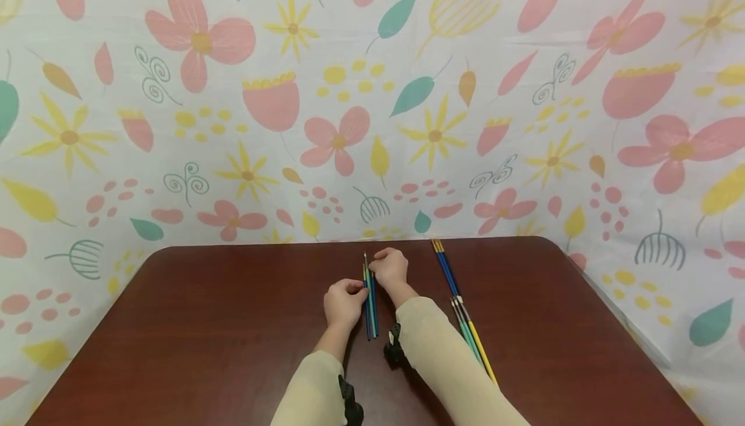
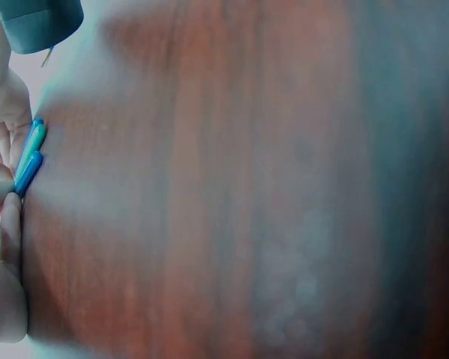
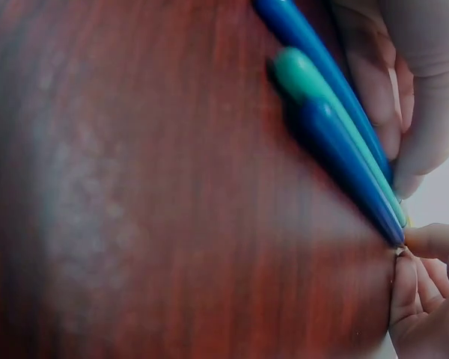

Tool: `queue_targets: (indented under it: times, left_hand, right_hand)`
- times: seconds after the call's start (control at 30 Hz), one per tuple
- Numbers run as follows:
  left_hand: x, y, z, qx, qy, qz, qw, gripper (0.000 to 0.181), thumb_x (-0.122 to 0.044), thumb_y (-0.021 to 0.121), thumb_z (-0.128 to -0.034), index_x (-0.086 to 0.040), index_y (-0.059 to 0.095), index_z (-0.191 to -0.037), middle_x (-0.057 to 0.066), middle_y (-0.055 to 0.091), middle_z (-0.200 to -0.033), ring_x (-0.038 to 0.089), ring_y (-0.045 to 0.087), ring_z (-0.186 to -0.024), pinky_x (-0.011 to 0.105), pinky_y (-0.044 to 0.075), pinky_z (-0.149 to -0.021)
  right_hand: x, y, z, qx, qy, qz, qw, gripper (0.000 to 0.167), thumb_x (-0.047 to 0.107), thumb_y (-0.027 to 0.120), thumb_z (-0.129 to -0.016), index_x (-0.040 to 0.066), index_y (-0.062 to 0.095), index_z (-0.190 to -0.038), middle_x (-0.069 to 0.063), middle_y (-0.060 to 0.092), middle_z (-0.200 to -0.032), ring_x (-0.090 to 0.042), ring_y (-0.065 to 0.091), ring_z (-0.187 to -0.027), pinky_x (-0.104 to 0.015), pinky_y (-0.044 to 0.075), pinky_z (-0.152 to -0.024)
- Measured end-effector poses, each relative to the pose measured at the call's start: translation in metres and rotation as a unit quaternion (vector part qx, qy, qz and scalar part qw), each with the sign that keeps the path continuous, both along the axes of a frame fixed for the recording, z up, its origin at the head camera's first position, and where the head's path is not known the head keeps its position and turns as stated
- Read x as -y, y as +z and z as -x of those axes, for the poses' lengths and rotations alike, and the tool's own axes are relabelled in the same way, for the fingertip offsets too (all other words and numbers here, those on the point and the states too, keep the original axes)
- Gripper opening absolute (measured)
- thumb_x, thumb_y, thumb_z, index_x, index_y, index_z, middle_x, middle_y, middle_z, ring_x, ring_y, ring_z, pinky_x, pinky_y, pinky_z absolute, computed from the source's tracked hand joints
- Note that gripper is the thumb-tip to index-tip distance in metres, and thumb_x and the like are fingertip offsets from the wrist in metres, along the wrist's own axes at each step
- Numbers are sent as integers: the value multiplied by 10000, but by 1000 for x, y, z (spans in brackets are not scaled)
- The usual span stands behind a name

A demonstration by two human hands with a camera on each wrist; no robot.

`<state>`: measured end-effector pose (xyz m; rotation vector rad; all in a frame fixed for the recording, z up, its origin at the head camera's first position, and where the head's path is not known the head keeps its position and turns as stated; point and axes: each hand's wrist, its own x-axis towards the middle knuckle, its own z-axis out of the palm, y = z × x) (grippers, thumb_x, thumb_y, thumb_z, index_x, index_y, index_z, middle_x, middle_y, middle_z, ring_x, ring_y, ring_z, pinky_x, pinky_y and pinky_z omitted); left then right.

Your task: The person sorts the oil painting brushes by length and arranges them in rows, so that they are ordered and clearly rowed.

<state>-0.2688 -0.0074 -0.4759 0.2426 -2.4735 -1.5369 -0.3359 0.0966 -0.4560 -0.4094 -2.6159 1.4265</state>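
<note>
Slim paintbrushes with blue and green handles (image 1: 370, 313) lie side by side near the table's middle, handle ends toward me. My left hand (image 1: 343, 303) is on their left side, thumb and fingertips pinching at the left blue paintbrush (image 3: 325, 71). From the right, my right hand (image 1: 391, 267) pinches higher up, at the far part of the other blue paintbrush (image 3: 352, 161). A green paintbrush (image 3: 293, 69) lies between the two blue ones. In the left wrist view, the handle ends (image 2: 31, 168) show between the hands. Fingers hide part of the shafts.
To the right lie blue paintbrushes (image 1: 447, 271) with gold-coloured ferrules; closer in are green paintbrushes (image 1: 470, 335) and a yellow-handled one (image 1: 482, 348), partly behind my right sleeve. The brown table (image 1: 204, 335) meets a flower-patterned cloth (image 1: 343, 206) at its back edge.
</note>
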Motion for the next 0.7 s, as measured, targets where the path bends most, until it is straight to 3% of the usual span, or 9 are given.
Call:
queue_targets:
  times: [0.4,0.7]
  left_hand:
    - [0,-3,0,6,3,78,10000,111,-187,749,-799,-115,752,-883,15,729,-822,177,655,-752,340,538,-693]
    - [0,-1,1,-15,32,93,10000,115,-185,750,-796,-114,753,-886,18,730,-819,182,657,-758,345,537,-695]
  right_hand:
    - [3,-1,-1,0,-243,-371,9990,74,145,717,-810,100,689,-862,-105,679,-891,-268,612,-777,-365,530,-663]
    - [3,1,3,40,-375,-139,9992,70,184,705,-820,132,694,-865,-87,687,-908,-266,610,-765,-358,522,-641]
